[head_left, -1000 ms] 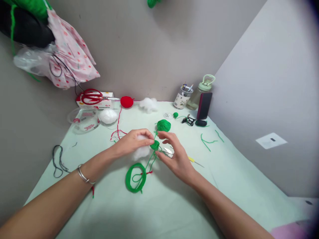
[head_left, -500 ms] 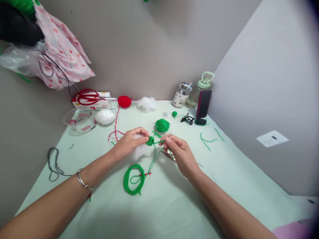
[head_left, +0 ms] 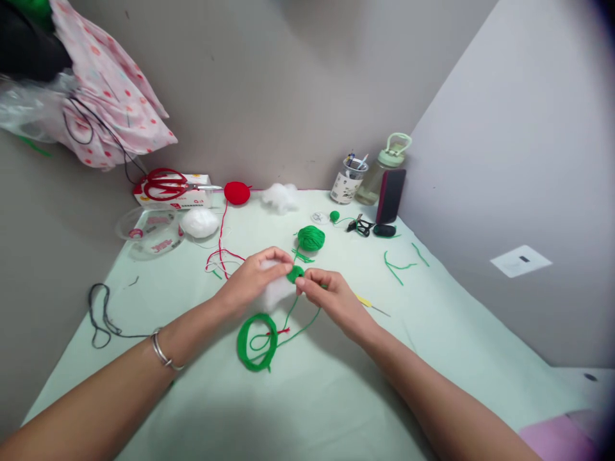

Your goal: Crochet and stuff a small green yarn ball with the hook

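Note:
A small round green crocheted piece [head_left: 294, 275] with a dark opening is held up over the middle of the table. My left hand [head_left: 262, 272] pinches its left side between thumb and fingers. At its right edge, the closed fingertips of my right hand [head_left: 324, 291] press on the piece; what lies between them is partly hidden. Green yarn [head_left: 291, 312] trails from there down to a loose green yarn ring [head_left: 258, 342] on the table. Behind the hands lies a green yarn ball [head_left: 311, 238]. White stuffing [head_left: 276, 293] rests beneath my left hand.
A yellow-handled crochet hook [head_left: 369, 303] lies right of my right hand. Red scissors [head_left: 166, 186] rest on a box at back left, near a red crocheted ball [head_left: 237, 193]. A pen cup [head_left: 346, 186], bottle [head_left: 372, 182] and phone [head_left: 391, 196] stand at back right.
My right hand has moved left from the taut green strand it held, up against the crocheted piece. The yellow-handled hook now shows beside it. The whole view has shifted slightly.

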Available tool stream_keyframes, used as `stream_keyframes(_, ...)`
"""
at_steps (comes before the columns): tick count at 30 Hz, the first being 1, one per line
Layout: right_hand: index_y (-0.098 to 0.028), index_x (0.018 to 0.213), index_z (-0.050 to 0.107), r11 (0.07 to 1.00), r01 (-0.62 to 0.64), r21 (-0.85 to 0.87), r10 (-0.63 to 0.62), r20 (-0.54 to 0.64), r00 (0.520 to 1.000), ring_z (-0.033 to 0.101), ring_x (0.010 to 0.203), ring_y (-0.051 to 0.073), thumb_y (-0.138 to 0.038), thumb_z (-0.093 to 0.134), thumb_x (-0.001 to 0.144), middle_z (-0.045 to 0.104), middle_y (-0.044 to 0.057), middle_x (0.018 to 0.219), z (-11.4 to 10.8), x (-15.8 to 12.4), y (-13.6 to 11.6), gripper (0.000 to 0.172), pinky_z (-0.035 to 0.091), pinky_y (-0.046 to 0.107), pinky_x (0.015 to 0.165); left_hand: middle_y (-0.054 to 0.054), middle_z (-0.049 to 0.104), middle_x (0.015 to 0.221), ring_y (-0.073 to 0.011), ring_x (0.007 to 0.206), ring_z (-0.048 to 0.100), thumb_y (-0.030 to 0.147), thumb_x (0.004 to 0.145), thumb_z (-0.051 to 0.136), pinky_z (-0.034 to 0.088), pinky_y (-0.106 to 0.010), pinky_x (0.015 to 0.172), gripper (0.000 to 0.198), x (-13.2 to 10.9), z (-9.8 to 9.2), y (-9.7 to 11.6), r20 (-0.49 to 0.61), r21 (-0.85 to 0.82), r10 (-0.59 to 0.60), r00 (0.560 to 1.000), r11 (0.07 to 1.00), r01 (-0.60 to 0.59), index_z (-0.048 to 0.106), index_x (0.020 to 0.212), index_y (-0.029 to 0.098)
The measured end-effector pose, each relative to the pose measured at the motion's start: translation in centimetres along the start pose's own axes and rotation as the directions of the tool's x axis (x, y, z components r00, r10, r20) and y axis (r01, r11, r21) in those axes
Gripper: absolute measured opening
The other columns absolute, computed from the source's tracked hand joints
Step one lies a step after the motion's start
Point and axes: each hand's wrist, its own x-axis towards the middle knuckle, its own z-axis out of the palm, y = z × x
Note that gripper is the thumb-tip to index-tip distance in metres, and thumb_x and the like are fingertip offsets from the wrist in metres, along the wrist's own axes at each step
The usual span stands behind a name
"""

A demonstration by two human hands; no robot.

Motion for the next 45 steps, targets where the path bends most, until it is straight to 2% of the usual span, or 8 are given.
stream_keyframes(5, -0.019, 0.073, 0.065, 0.977, -0.120, 0.177, 0.072, 0.256, 0.964, 0.025, 0.054, 0.009, -0.061, 0.074, 0.087, 0.035, -0.010, 0.054, 0.6, -0.2, 0.1, 0.045, 0.018, 0.029, 0.055, -0.002, 0.071, 0.105, -0.0164, 0.092, 0.064, 0.052, 0.094, 0.068, 0.051, -0.025, 0.078, 0.034, -0.7, 1.3, 0.5, -0.254, -0.324, -0.078, 0.964, 0.946, -0.009, 0.072, 0.112, 0.023)
stream_keyframes(12, -0.020, 0.065, 0.059, 0.976, -0.023, 0.218, 0.002, 0.096, 0.995, 0.024, 0.052, 0.008, -0.055, 0.074, 0.086, 0.033, -0.010, 0.052, 0.5, -0.1, 0.3, 0.043, 0.017, 0.029, 0.054, -0.006, 0.080, 0.108, -0.0236, 0.101, 0.073, 0.051, 0.101, 0.056, 0.054, -0.036, 0.098, 0.039, -2.8, 3.3, -0.3, 0.252, -0.425, -0.081, 0.964, 0.886, 0.186, 0.078, 0.120, 0.026)
stream_keyframes(18, -0.020, 0.065, 0.059, 0.972, -0.026, 0.233, 0.021, 0.025, 0.999, 0.022, 0.050, 0.007, -0.055, 0.077, 0.082, 0.034, -0.010, 0.050, -0.8, 0.2, 0.1, 0.043, 0.017, 0.028, 0.053, -0.004, 0.081, 0.111, -0.0244, 0.106, 0.071, 0.041, 0.091, 0.077, 0.052, -0.034, 0.092, 0.034, -0.8, 0.0, 0.9, 0.225, 0.004, -0.015, 0.974, 1.000, 0.014, 0.080, 0.122, 0.028)
stream_keyframes(21, -0.022, 0.060, 0.053, 0.983, -0.015, 0.181, 0.042, -0.147, 0.988, 0.024, 0.049, 0.008, -0.056, 0.077, 0.079, 0.034, -0.009, 0.050, -0.9, 0.4, 0.0, 0.046, 0.018, 0.028, 0.051, -0.002, 0.078, 0.095, -0.0183, 0.080, 0.068, 0.041, 0.084, 0.084, 0.050, -0.028, 0.070, 0.038, 0.0, -1.2, 1.5, 0.054, -0.050, 0.012, 0.998, 0.999, -0.009, 0.077, 0.117, 0.026)
stream_keyframes(25, -0.023, 0.057, 0.048, 0.999, 0.047, 0.004, -0.044, -0.302, 0.952, 0.029, 0.053, 0.010, -0.053, 0.071, 0.082, 0.036, -0.007, 0.053, -0.5, 0.3, 0.1, 0.046, 0.022, 0.028, 0.053, 0.003, 0.069, 0.076, -0.0141, 0.060, 0.060, 0.045, 0.076, 0.090, 0.045, -0.026, 0.058, 0.043, -0.6, -0.7, 1.7, 0.126, -0.136, -0.016, 0.992, 0.990, 0.033, 0.064, 0.103, 0.025)
stream_keyframes(28, -0.023, 0.058, 0.045, 0.992, 0.098, -0.083, -0.118, -0.289, 0.950, 0.033, 0.059, 0.011, -0.049, 0.065, 0.085, 0.038, -0.005, 0.058, 0.1, 0.0, 0.3, 0.042, 0.026, 0.028, 0.056, 0.004, 0.064, 0.075, -0.0131, 0.059, 0.055, 0.048, 0.076, 0.088, 0.042, -0.025, 0.055, 0.040, -1.1, 0.5, 1.0, 0.221, -0.045, -0.049, 0.974, 0.997, 0.060, 0.062, 0.095, 0.024)
stream_keyframes(34, -0.023, 0.064, 0.046, 0.958, 0.118, -0.261, -0.186, -0.252, 0.950, 0.036, 0.060, 0.012, -0.041, 0.055, 0.089, 0.040, -0.004, 0.061, 0.7, -0.4, 0.6, 0.032, 0.028, 0.028, 0.058, -0.001, 0.070, 0.099, -0.0216, 0.091, 0.064, 0.038, 0.075, 0.084, 0.050, -0.031, 0.080, 0.025, -1.3, 1.6, 0.0, -0.004, 0.180, 0.116, 0.993, 0.977, -0.114, 0.072, 0.091, 0.023)
stream_keyframes(45, -0.026, 0.080, 0.044, 0.819, 0.226, -0.528, -0.298, -0.054, 0.953, 0.040, 0.060, 0.015, -0.031, 0.041, 0.099, 0.046, -0.003, 0.066, 0.1, -0.8, 0.4, 0.019, 0.033, 0.029, 0.062, -0.002, 0.070, 0.101, -0.0238, 0.096, 0.065, 0.037, 0.077, 0.077, 0.050, -0.033, 0.086, 0.023, -1.1, 1.3, 0.0, 0.020, 0.250, 0.125, 0.992, 0.960, -0.126, 0.071, 0.094, 0.022)
